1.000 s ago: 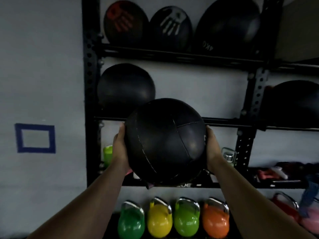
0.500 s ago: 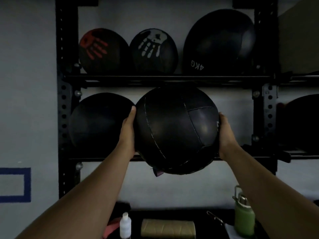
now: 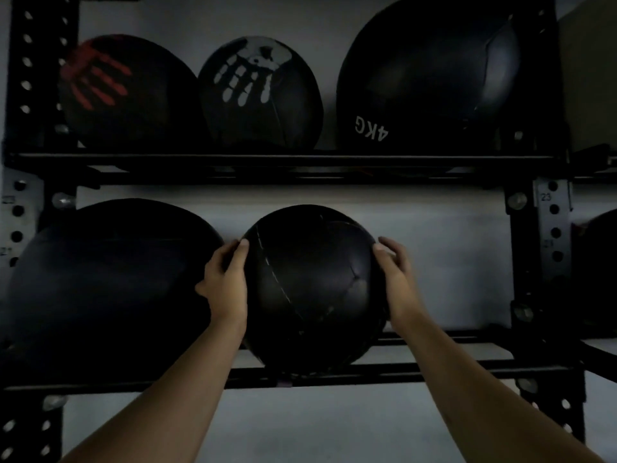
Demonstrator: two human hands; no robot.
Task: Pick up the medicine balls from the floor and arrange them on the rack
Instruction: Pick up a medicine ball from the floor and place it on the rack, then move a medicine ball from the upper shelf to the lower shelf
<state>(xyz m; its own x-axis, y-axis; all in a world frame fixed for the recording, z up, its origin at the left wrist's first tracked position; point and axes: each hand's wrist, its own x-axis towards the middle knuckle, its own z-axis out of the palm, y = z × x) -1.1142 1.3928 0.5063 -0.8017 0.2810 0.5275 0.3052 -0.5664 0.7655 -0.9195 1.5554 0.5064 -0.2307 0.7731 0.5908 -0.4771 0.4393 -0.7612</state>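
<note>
A black stitched medicine ball rests on the rails of the rack's middle shelf. My left hand presses its left side and my right hand cups its right side, fingers slightly lifted. A larger black ball sits just left of it on the same shelf, close to my left hand. On the upper shelf stand a ball with a red handprint, one with a white handprint and a big ball marked 4KG.
Black perforated rack uprights stand at the left and right. Another dark ball shows at the right edge beyond the upright. Bare shelf rail lies between the held ball and the right upright. A grey wall is behind.
I have raised the ball and pushed it forward onto the middle shelf beside the large black ball. The view has risen and moved closer to the rack.
</note>
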